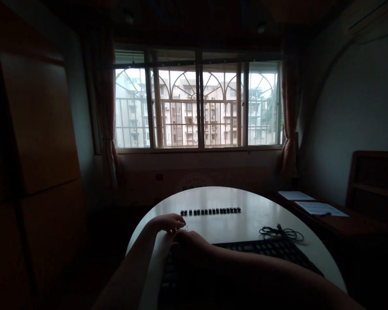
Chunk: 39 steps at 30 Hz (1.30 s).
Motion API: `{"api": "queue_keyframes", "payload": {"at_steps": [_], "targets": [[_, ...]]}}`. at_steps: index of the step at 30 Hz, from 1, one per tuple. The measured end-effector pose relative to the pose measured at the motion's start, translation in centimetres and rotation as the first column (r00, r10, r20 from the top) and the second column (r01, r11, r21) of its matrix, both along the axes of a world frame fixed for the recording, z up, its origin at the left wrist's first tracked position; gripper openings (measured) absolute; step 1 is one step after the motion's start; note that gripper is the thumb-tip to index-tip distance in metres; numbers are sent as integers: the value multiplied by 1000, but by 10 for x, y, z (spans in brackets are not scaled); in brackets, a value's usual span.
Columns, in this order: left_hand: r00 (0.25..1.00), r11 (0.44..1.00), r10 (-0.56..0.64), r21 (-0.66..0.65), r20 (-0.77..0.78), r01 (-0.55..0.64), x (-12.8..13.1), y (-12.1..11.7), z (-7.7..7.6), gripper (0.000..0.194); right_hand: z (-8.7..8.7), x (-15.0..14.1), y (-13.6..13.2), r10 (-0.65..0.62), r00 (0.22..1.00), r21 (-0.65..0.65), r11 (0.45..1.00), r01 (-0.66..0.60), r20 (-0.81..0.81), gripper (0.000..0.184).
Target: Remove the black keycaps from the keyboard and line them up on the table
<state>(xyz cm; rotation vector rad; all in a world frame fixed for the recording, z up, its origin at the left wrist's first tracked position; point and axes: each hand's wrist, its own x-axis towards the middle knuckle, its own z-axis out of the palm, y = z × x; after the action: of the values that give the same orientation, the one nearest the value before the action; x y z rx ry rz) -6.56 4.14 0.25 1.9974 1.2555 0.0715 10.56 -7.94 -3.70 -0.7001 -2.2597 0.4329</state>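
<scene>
A black keyboard (245, 246) lies at the near side of a round white table (210, 196). My right hand (192, 243) is closed over the keyboard's far left corner. At its fingertips shows a thin pale wire piece (185, 228), which looks like a wire keycap puller; its details are dim. My left hand (170, 221) meets it from the left, fingers bent down and closed near the wire. What the left fingers hold, if anything, is hidden. Beyond both hands, several small black keycaps (210, 211) stand in a row.
A coiled black cable (280, 233) rests behind the keyboard's right part. On the right, a dark wooden desk (336, 226) bears paper sheets (321, 208) and a pen. A wooden cabinet (42, 129) stands at left; a barred window (198, 107) is ahead.
</scene>
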Motion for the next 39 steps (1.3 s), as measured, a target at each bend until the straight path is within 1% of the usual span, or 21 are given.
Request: {"api": "queue_keyframes", "payload": {"at_steps": [4, 8, 12, 14, 16, 18, 21, 23, 26, 29, 32, 36, 39], "targets": [[1000, 1000, 6, -1, 11, -6, 2, -4, 4, 52, 3, 0, -3, -45, 999, -28, 999, 46, 20, 22], [999, 997, -15, 78, 32, 12, 7, -10, 7, 53, 6, 0, -6, -66, 997, -42, 997, 68, 45, 21], [992, 987, -66, 150, 106, 49, 13, -18, 13, 54, 11, 3, -10, -83, 994, -47, 995, 87, 78, 15], [986, 979, -96, 191, 135, 69, 16, -23, 16, 52, 12, 4, -11, -80, 994, -56, 995, 84, 78, 15], [982, 971, -122, 224, 147, 87, 20, -29, 20, 51, 11, 4, -10, -78, 995, -63, 995, 82, 66, 16], [975, 967, -152, 230, 161, 113, 22, -36, 25, 52, 8, 4, -9, -92, 994, -62, 994, 95, 56, 18], [966, 974, -190, 160, 178, 162, 22, -45, 32, 53, 4, 4, -8, -99, 994, -48, 994, 101, 38, 20], [961, 973, -219, 111, 169, 202, 17, -49, 36, 50, 3, 5, -9, -82, 996, -34, 996, 83, 23, 18], [941, 955, -296, 32, 165, 295, 7, -51, 42, 43, 1, 5, -9, -84, 996, -19, 996, 84, 2, 16], [924, 936, -342, -23, 171, 351, -4, -51, 45, 48, 1, 6, -10, -108, 994, -47, 993, 108, 2, 14], [940, 941, -327, -53, 102, 333, -8, -52, 45, 47, 1, 7, -11, -95, 995, -73, 993, 95, 9, 13], [951, 947, -309, -88, -5, 308, -1, -57, 39, 27, -2, 8, -9, -58, 998, -44, 997, 59, 9, 17], [949, 950, -305, -88, -75, 299, 7, -61, 36, 20, -4, 8, -6, -72, 997, -23, 997, 72, 16, 17]]}}
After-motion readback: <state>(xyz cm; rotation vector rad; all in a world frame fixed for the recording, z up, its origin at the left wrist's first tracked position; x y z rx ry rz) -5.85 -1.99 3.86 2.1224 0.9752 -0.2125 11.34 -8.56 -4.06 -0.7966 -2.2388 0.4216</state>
